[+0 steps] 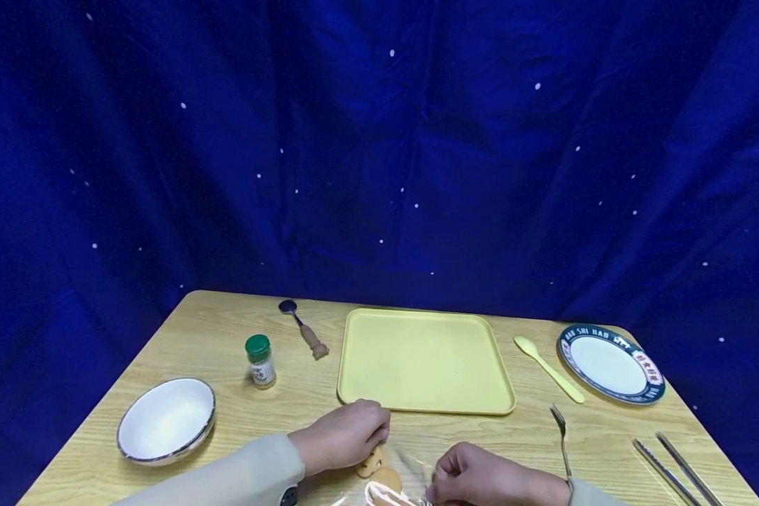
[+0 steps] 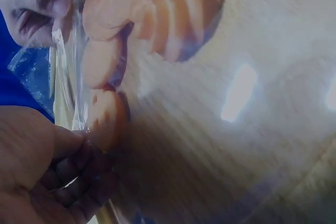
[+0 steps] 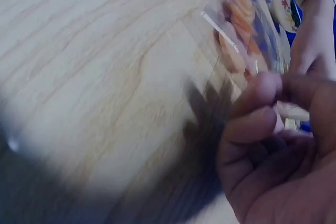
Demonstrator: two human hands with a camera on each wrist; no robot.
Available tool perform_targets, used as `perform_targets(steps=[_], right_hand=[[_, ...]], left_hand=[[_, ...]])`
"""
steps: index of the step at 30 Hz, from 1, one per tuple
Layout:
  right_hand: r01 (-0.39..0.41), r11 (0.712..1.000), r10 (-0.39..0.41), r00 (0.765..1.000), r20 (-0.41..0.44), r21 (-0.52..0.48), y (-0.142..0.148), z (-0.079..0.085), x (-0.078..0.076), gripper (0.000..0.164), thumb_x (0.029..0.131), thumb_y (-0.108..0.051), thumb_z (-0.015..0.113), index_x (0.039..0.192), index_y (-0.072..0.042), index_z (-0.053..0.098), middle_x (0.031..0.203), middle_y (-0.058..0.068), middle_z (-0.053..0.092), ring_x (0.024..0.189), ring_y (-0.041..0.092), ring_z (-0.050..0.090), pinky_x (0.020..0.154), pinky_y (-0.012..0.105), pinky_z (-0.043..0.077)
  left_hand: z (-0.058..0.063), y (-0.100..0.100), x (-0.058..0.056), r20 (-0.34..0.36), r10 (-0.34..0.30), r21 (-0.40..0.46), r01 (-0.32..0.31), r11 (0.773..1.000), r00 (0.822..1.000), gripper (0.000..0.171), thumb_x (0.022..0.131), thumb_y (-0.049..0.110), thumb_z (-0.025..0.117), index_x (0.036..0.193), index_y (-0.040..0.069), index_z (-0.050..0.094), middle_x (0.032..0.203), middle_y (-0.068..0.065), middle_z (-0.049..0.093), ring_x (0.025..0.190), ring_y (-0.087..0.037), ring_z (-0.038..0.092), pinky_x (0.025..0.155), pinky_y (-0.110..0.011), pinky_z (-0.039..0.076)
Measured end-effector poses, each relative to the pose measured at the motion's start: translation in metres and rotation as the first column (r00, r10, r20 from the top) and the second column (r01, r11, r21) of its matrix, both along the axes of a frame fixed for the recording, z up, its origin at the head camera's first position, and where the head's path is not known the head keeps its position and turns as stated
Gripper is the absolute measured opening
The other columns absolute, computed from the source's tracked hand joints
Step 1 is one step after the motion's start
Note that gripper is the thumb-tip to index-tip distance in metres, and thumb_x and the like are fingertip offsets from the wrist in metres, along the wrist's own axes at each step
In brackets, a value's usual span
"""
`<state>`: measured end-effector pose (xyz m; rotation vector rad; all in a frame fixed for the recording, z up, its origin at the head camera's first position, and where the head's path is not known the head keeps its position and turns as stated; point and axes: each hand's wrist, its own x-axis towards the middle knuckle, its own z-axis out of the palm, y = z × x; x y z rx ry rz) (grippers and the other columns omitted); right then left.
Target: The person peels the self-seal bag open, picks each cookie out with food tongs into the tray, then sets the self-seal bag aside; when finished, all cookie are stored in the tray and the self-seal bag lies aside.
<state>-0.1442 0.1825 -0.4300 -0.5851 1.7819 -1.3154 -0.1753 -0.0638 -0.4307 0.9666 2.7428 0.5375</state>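
Low in the head view, at the near edge, lies a clear plastic bag [image 3: 212, 17] with several golden-brown cookies [image 1: 387, 479] showing through it. My left hand [image 1: 348, 437] pinches one end of the bag's edge between thumb and fingers, close beside the cookies. At the other end of that edge, my right hand [image 1: 487, 479] pinches the film with thumb and index finger, its other fingers curled. In the left wrist view, the film is gathered in a crinkled strip between the two hands, and a swirled cookie [image 2: 176, 14] is the largest one showing.
Beyond the hands lies a yellow tray [image 1: 424, 365]. To the left are a white bowl [image 1: 164, 419], a green-capped jar [image 1: 263, 367] and a dark spoon [image 1: 311, 339]. Rightward are a yellow spoon [image 1: 549, 369], a plate [image 1: 607, 364], a fork [image 1: 563, 439] and metal tongs [image 1: 667, 472].
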Motion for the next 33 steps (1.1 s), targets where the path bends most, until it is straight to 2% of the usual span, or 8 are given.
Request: perform_targets(steps=[4, 10, 14, 20, 23, 27, 30, 33], right_hand=[[-0.054, 0.998, 0.055, 0.998, -0.035, 0.030, 0.003, 0.001, 0.002, 0.043, 0.092, -0.015, 0.059, 0.071, 0.018, 0.041, 0.058, -0.017, 0.044, 0.049, -0.005, 0.034, 0.050, 0.013, 0.032], [0.038, 0.995, -0.032, 0.997, -0.067, 0.092, 0.001, 0.001, 0.008, 0.056, 0.094, -0.029, 0.062, 0.065, 0.014, 0.041, 0.050, -0.018, 0.041, 0.043, -0.004, 0.031, 0.042, 0.017, 0.024], [0.043, 0.998, -0.040, 0.998, -0.046, 0.053, 0.000, -0.001, 0.009, 0.051, 0.092, -0.022, 0.063, 0.072, 0.022, 0.046, 0.052, -0.018, 0.046, 0.044, -0.006, 0.036, 0.043, 0.014, 0.028], [-0.048, 0.999, 0.048, 0.999, -0.008, 0.001, 0.005, -0.002, 0.007, 0.040, 0.093, -0.012, 0.057, 0.085, 0.027, 0.051, 0.061, -0.016, 0.053, 0.050, -0.008, 0.041, 0.049, 0.011, 0.034], [-0.069, 0.998, 0.069, 0.997, -0.019, -0.002, 0.008, -0.001, 0.007, 0.040, 0.093, -0.011, 0.056, 0.083, 0.027, 0.047, 0.062, -0.016, 0.052, 0.051, -0.008, 0.040, 0.050, 0.012, 0.034], [-0.006, 0.999, 0.007, 1.000, -0.004, 0.040, 0.009, 0.001, 0.010, 0.052, 0.097, -0.022, 0.056, 0.075, 0.023, 0.045, 0.055, -0.017, 0.049, 0.046, -0.006, 0.037, 0.045, 0.013, 0.031], [0.044, 0.997, -0.046, 0.999, 0.020, 0.068, 0.007, 0.000, 0.014, 0.059, 0.097, -0.031, 0.056, 0.061, 0.014, 0.043, 0.048, -0.018, 0.046, 0.040, -0.006, 0.036, 0.041, 0.012, 0.029], [0.054, 0.998, -0.054, 0.998, 0.025, 0.019, 0.005, -0.003, 0.016, 0.058, 0.097, -0.024, 0.056, 0.060, 0.017, 0.038, 0.049, -0.017, 0.046, 0.044, -0.007, 0.042, 0.051, 0.013, 0.044]], left_hand=[[0.000, 0.001, 0.002, -0.021, -0.013, -0.013, 0.012, 1.000, 1.000, 0.020, 0.098, 0.015, 0.056, 0.078, 0.017, 0.057, 0.070, 0.012, 0.048, 0.063, 0.000, 0.041, 0.059, -0.016, 0.039], [0.001, 0.002, 0.002, -0.056, 0.000, -0.015, -0.001, 1.000, 0.998, 0.019, 0.097, 0.016, 0.057, 0.078, 0.018, 0.057, 0.072, 0.012, 0.050, 0.066, 0.000, 0.042, 0.062, -0.017, 0.040], [0.001, 0.002, 0.001, -0.057, 0.003, -0.019, -0.004, 1.000, 0.998, 0.020, 0.097, 0.017, 0.057, 0.077, 0.018, 0.058, 0.071, 0.012, 0.050, 0.066, 0.000, 0.042, 0.062, -0.017, 0.040], [-0.001, 0.003, 0.002, -0.062, -0.007, -0.029, 0.006, 1.000, 0.998, 0.019, 0.097, 0.017, 0.057, 0.078, 0.019, 0.058, 0.072, 0.012, 0.052, 0.067, 0.000, 0.044, 0.063, -0.018, 0.041], [-0.001, 0.004, 0.001, -0.080, -0.021, -0.037, 0.018, 0.999, 0.997, 0.019, 0.097, 0.017, 0.057, 0.078, 0.019, 0.058, 0.072, 0.012, 0.053, 0.067, 0.000, 0.044, 0.063, -0.017, 0.041], [-0.002, 0.004, -0.001, -0.081, -0.028, -0.050, 0.024, 0.998, 0.996, 0.019, 0.097, 0.017, 0.057, 0.078, 0.018, 0.058, 0.072, 0.011, 0.052, 0.067, 0.000, 0.044, 0.063, -0.017, 0.041], [-0.002, 0.004, -0.002, -0.071, -0.023, -0.054, 0.019, 0.998, 0.997, 0.019, 0.098, 0.017, 0.057, 0.079, 0.018, 0.057, 0.073, 0.011, 0.051, 0.067, 0.000, 0.044, 0.063, -0.017, 0.041], [-0.002, 0.004, -0.001, -0.083, -0.026, -0.056, 0.021, 0.998, 0.996, 0.019, 0.098, 0.018, 0.057, 0.079, 0.018, 0.057, 0.073, 0.011, 0.051, 0.067, 0.000, 0.044, 0.063, -0.017, 0.041]])
